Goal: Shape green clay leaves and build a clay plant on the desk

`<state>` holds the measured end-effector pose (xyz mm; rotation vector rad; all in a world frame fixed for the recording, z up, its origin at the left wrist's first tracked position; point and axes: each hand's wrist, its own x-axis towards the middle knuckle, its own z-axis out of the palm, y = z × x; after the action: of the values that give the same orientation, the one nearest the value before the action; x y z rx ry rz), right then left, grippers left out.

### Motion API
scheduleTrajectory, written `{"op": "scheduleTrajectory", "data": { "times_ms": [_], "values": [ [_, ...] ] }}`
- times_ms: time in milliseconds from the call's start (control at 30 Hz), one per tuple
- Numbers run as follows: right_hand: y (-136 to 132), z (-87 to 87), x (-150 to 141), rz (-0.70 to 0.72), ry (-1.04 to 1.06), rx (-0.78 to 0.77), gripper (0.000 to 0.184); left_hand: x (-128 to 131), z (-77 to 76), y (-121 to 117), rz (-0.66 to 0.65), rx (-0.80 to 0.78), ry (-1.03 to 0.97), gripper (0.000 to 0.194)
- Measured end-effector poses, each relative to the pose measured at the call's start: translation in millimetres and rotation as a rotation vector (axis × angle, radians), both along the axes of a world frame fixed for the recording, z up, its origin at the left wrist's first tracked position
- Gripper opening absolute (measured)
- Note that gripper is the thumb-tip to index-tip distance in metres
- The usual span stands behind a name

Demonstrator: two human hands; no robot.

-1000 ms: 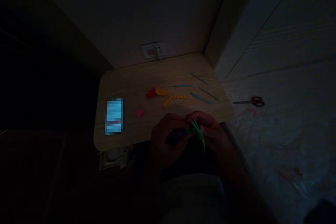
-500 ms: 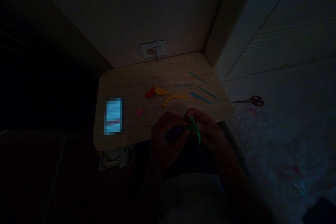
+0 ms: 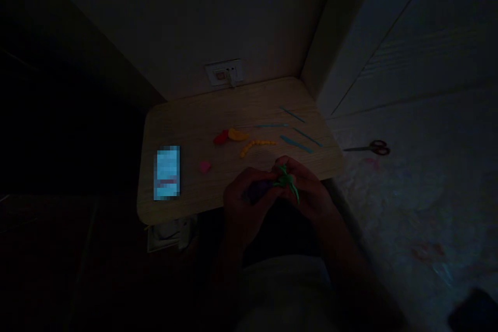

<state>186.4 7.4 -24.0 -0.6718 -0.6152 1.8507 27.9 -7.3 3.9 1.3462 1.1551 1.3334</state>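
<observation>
My left hand [image 3: 245, 202] is wrapped round a rounded lump of purple modelling clay [image 3: 260, 190]. At the right end of this lump sits a green clay piece [image 3: 287, 181] with thin pointed strips, like a leafy cap. My right hand [image 3: 311, 192] pinches the green piece between its fingers. Both hands are close together just over the table's front edge. Beyond them lies a beaded yellow clay strand [image 3: 257, 145]. Farther back are a red clay lump [image 3: 221, 137] and an orange clay piece [image 3: 237, 135], touching. To the left is a small pink clay lump [image 3: 205, 167].
Several thin blue modelling tools [image 3: 295, 143] lie at the right of the small wooden table [image 3: 187, 114]. A bright, blurred rectangle [image 3: 167, 172] is at its left. Scissors [image 3: 368, 148] rest beyond the right edge. A wall socket [image 3: 224, 72] with a plug is behind. The room is dim.
The green piece has turned, and its strips now show more spread out towards the camera. My right fingers have shifted slightly around it; my left hand keeps its hold.
</observation>
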Motion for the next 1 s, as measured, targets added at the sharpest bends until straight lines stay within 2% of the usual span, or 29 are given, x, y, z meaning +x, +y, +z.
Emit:
{"op": "scheduleTrajectory", "data": {
  "times_ms": [233, 400, 633, 800, 1000],
  "values": [
    [2.3, -5.5, -4.3, -0.026, 0.017, -0.036, 0.036, 4.6, -4.8, 0.9, 0.068, -0.073, -0.060, 0.009],
    [2.6, -8.7, -4.7, -0.102, 0.015, -0.072, 0.037, 7.8, -5.9, 1.4, 0.065, -0.094, -0.127, 0.010],
    [0.3, -1.7, -4.2, -0.031, -0.036, -0.015, 0.034, 7.0, -0.5, 1.2, 0.095, -0.150, -0.050, 0.011],
    [1.0, -3.2, -4.2, 0.013, -0.011, -0.016, 0.040, 5.2, -1.2, 0.6, 0.049, -0.105, 0.006, 0.004],
    [2.1, -2.6, -2.3, 0.028, -0.032, -0.002, 0.045, 3.2, -4.3, 0.1, 0.030, 0.023, 0.019, 0.011]
  ]
}}
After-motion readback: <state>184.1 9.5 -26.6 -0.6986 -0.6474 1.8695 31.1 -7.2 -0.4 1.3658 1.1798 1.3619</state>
